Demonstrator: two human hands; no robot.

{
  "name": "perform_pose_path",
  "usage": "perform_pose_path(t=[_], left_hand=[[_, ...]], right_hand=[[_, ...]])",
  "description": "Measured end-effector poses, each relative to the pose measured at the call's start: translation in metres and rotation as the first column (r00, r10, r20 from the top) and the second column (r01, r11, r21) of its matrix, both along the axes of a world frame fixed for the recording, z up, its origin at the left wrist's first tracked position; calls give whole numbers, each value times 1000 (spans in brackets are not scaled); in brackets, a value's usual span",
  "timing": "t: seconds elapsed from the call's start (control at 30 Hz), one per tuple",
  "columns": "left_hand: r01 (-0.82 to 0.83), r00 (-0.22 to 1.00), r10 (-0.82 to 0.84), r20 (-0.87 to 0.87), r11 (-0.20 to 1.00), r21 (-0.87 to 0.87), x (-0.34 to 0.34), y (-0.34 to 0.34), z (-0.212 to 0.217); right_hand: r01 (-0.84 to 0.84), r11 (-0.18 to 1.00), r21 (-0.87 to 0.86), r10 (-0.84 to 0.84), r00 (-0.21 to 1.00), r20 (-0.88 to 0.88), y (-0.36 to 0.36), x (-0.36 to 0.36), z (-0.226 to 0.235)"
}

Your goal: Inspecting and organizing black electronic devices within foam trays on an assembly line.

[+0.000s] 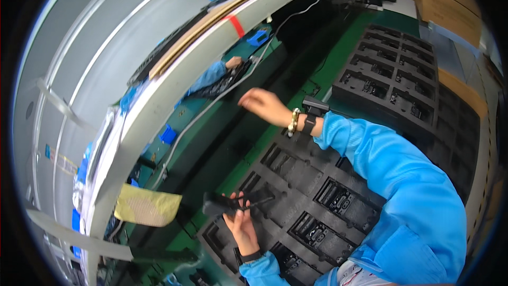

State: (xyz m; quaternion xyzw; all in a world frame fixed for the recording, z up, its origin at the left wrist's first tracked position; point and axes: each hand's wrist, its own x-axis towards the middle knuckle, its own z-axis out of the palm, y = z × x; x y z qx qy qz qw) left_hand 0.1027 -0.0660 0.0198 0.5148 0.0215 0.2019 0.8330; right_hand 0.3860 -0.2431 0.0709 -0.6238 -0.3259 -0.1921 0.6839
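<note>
My left hand point(243, 229) is closed around a dark, elongated black part point(216, 204). Its exact kind cannot be made out, and the fingers partly cover it. Below that hand lies a black foam tray point(296, 185) with rectangular pockets. Several pockets hold black moulded parts point(338, 199), while others nearest the left hand look bare. My right hand point(263, 106) is raised beyond the tray, over the dark gap beside the bench, with its fingers stretched and slightly bent. Nothing shows in it. A beaded bracelet and a black strap with a small box point(316, 105) circle that wrist.
A second stack of black foam trays point(389, 69) stands at the far right, near cardboard boxes point(450, 0). A white-edged shelf point(174, 58) curves along the left, with a yellow sheet point(148, 205) hanging off it. Under it, another person's hand point(234, 62) touches a black part. A pale cable point(203, 107) runs alongside.
</note>
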Motion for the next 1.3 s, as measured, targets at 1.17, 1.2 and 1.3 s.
perform_pose_path(t=[1.17, 1.2, 1.3], left_hand=[[55, 983, -39, -180, 995, 85, 8, -14, 2], [75, 977, -52, -204, 992, 105, 10, -17, 2], [58, 974, -29, -223, 991, 124, 12, -8, 0]], right_hand=[[-160, 982, -104, 34, 682, -731, -305, -5, 58], [-79, 994, -69, -3, 633, -774, -349, 15, 53], [127, 992, -6, -81, 601, -795, -394, 57, 35]])
